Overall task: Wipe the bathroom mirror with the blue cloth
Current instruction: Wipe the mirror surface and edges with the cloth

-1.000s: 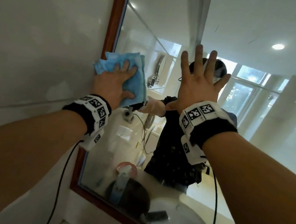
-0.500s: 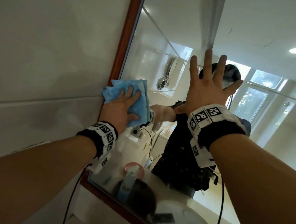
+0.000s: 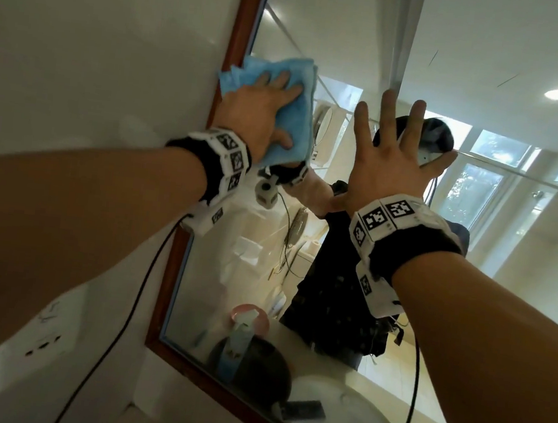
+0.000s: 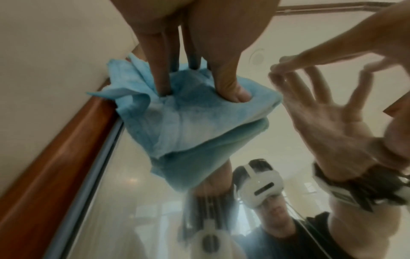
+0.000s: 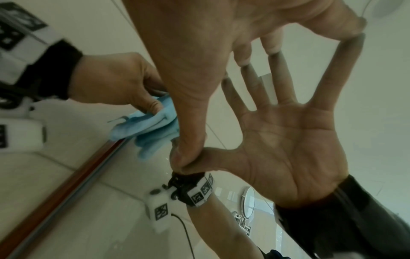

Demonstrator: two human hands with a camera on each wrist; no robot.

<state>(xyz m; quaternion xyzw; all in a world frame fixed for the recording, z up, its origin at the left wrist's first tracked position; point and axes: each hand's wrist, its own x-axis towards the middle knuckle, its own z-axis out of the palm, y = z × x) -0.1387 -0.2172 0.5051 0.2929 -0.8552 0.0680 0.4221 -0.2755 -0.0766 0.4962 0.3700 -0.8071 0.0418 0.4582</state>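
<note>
A person's left hand [image 3: 258, 116] presses the folded blue cloth [image 3: 290, 109] flat against the bathroom mirror [image 3: 340, 38]. The hand is now higher up the glass than it was half a second ago, when the cloth sat lower along the same left edge. That suggests an upward stroke beside the wooden frame [image 3: 241, 35], so the wipe appears to be under way on the mirror's left strip, with the broad glass off to the right of the grip likely not yet covered.

The left grip is spread: straight fingers [image 4: 159, 70] and thumb push down on the cloth rather than curl round it, and a loose corner spills over the frame. The right hand [image 3: 391, 164] holds nothing, its fingers splayed and its fingertips [image 5: 272, 47] touching the glass just right of the cloth, as before.

Pale glossy wall tiles [image 3: 98, 54] run left of the grip. Below it, the mirror reflects a white basin [image 3: 345, 421], a spray bottle [image 3: 240, 338] and bright windows [image 3: 480, 184]. A wall socket [image 3: 36, 341] sits lower left.
</note>
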